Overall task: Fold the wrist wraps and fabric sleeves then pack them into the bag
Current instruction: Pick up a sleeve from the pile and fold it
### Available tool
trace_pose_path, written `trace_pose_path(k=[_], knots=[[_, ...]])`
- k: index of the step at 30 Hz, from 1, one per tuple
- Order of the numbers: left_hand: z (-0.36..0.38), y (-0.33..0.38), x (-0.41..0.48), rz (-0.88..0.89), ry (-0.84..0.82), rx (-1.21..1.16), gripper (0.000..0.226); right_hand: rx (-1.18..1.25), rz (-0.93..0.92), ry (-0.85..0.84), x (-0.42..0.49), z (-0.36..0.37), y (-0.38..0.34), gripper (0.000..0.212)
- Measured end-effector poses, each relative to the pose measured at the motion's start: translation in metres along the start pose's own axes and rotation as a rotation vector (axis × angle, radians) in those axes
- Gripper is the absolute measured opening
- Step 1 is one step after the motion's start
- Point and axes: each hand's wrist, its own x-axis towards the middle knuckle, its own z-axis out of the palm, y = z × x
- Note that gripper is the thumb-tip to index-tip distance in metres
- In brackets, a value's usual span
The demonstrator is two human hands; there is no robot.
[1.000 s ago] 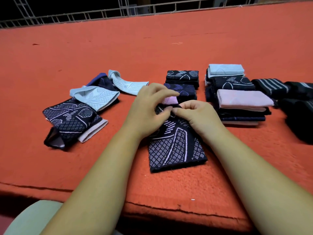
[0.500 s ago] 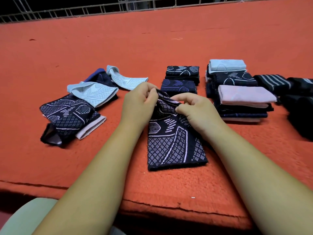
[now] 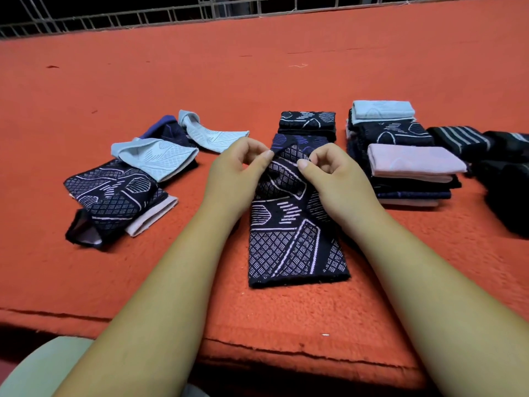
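Centre frame: dark patterned sleeve [image 3: 294,247] lies flat on the orange table [image 3: 257,67], near end by the front edge. Left hand [image 3: 237,170] and right hand [image 3: 332,173] each have their grip clamped on its raised far end, thumb and fingers pinching the fabric. Forearms hide the sleeve's sides.

Centre left: loose unfolded pile [image 3: 114,196] of dark and light blue pieces. Just behind the hands: two small folded dark pieces [image 3: 307,121], the nearer partly hidden by the lifted end. Right: folded stack [image 3: 415,161], pink on top in front, light blue behind. Far right: dark striped pieces [image 3: 458,138]. Top edge: metal railing [image 3: 143,15].
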Motion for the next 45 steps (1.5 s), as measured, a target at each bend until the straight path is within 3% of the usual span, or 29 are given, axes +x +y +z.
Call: trace_pose_path(k=[4, 6, 8, 9, 11, 13, 19, 25, 28, 33, 41, 45], knots=[[-0.001, -0.005, 0.003, -0.024, 0.133, 0.104, 0.019, 0.051, 0.008, -0.014, 0.001, 0.000, 0.000, 0.018], [0.000, -0.006, 0.005, -0.133, 0.139, 0.042, 0.034, 0.111, 0.015, 0.001, 0.002, -0.001, -0.002, 0.018], [0.000, -0.003, 0.006, -0.334, 0.012, -0.207, 0.063, 0.198, 0.050, 0.048, 0.002, -0.003, -0.004, 0.014], [0.000, -0.003, 0.005, -0.404, -0.102, -0.319, 0.067, 0.208, 0.067, 0.080, 0.003, -0.004, -0.006, 0.014], [0.000, -0.001, -0.001, -0.425, -0.262, -0.416, 0.044, 0.162, 0.089, 0.138, 0.003, -0.005, -0.006, 0.022], [0.000, -0.001, -0.004, -0.425, -0.291, -0.460, 0.029, 0.083, 0.100, 0.151, 0.004, -0.005, -0.004, 0.030], [-0.006, -0.007, -0.003, -0.391, -0.243, -0.529, 0.036, -0.070, 0.109, -0.048, -0.001, -0.011, -0.003, 0.030], [-0.006, -0.002, -0.004, -0.333, -0.160, -0.530, 0.028, -0.148, 0.041, -0.013, 0.001, -0.017, 0.003, 0.022], [-0.007, -0.003, -0.005, -0.328, -0.165, -0.484, 0.027, -0.081, 0.059, -0.081, 0.000, -0.016, 0.006, 0.004], [-0.013, -0.013, -0.001, -0.361, -0.213, -0.505, 0.030, 0.100, 0.137, -0.121, -0.004, -0.016, 0.003, 0.036], [-0.020, -0.012, -0.002, -0.419, -0.211, -0.467, 0.038, 0.202, 0.307, -0.062, 0.000, -0.013, 0.006, 0.042], [-0.020, 0.002, -0.005, -0.424, -0.191, -0.497, 0.036, 0.372, 0.400, -0.089, 0.003, -0.012, -0.003, 0.012]])
